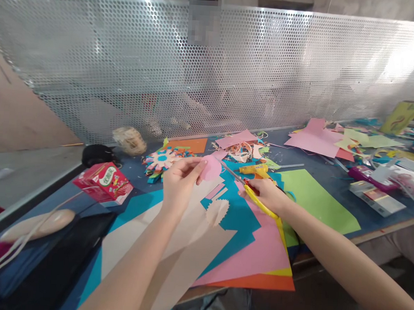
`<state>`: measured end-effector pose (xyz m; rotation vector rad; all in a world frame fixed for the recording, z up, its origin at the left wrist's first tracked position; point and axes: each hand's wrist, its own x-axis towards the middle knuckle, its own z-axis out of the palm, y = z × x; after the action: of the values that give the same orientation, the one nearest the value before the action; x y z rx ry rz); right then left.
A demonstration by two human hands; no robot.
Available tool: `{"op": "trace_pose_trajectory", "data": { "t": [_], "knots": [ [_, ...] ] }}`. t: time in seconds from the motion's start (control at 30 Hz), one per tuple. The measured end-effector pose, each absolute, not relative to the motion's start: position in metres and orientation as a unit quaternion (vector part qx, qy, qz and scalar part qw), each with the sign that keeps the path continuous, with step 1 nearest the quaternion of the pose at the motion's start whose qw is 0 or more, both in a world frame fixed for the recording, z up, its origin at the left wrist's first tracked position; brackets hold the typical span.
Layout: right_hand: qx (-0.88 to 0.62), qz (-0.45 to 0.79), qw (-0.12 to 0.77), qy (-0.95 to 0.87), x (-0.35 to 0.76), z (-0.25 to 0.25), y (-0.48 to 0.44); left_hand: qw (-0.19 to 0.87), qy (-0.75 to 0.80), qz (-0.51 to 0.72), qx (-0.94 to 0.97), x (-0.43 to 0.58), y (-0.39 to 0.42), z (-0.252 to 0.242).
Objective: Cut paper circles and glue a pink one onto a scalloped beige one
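Observation:
Between the thumb and fingers of my left hand [183,177] is a round pink paper piece [212,168], held up over the sheets. My right hand [264,192] grips yellow-handled scissors [256,201], their blades pointing left toward the edge of the pink circle. Whether the blades touch the paper I cannot tell. Under my hands lie overlapping white [185,237], teal and pink [257,255] sheets. A small white cutout with a zigzag edge [218,212] rests on them. Just beyond my right hand lies a yellow glue gun [255,170].
Paper flowers [162,158] and a pile of scraps [242,150] lie behind my hands. A red drink carton [104,184] stands left, near a computer mouse [59,219]. Green sheets [316,197] lie right. A perforated metal screen [128,67] borders the table's back, with a person behind it.

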<state>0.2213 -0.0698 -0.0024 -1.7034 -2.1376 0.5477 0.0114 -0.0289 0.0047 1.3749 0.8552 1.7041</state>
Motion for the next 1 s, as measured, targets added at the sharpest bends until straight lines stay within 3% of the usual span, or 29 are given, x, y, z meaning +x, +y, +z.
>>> {"op": "trace_pose_trajectory", "data": {
  "t": [0.37, 0.77, 1.0],
  "knots": [
    [-0.587, 0.190, 0.183, -0.766, 0.224, -0.001, -0.071, 0.304, 0.391, 0.632, 0.596, 0.005, -0.032, 0.012],
    [-0.595, 0.186, 0.182, -0.760, 0.222, -0.001, -0.070, 0.496, 0.370, 0.596, 0.512, 0.015, -0.033, 0.012],
    [-0.596, 0.177, 0.194, -0.759, 0.223, -0.005, -0.067, 0.482, 0.394, 0.568, 0.539, 0.016, -0.035, 0.011]
  ]
}}
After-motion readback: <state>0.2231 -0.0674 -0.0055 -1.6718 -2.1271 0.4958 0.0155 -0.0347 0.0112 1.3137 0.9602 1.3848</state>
